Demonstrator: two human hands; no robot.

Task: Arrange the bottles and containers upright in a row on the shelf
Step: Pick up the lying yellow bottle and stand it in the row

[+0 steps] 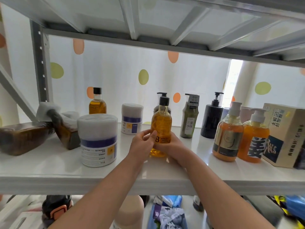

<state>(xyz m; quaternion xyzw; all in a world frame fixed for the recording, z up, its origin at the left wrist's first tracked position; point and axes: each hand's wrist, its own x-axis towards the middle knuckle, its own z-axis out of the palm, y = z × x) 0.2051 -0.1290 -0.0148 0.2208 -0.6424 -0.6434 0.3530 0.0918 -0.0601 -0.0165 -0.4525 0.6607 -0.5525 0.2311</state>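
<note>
Both my hands hold an amber pump bottle [161, 123] with a black cap upright at the middle of the white shelf [49, 164]. My left hand [143, 142] pinches its label side; my right hand [173, 143] wraps its lower body. Left of it stand a large white jar [98, 139] and a smaller white jar [131, 119]. Two dark brown bottles [23, 138] [64, 128] lie tipped over at the far left. An amber bottle [97, 101] stands at the back.
To the right stand a green bottle [189, 118], a black pump bottle [212, 119], two orange pump bottles [228, 136] [254, 141] and a cardboard box [285, 134]. The metal upper shelf [148, 30] hangs close overhead. Assorted items fill the lower shelf [166, 212].
</note>
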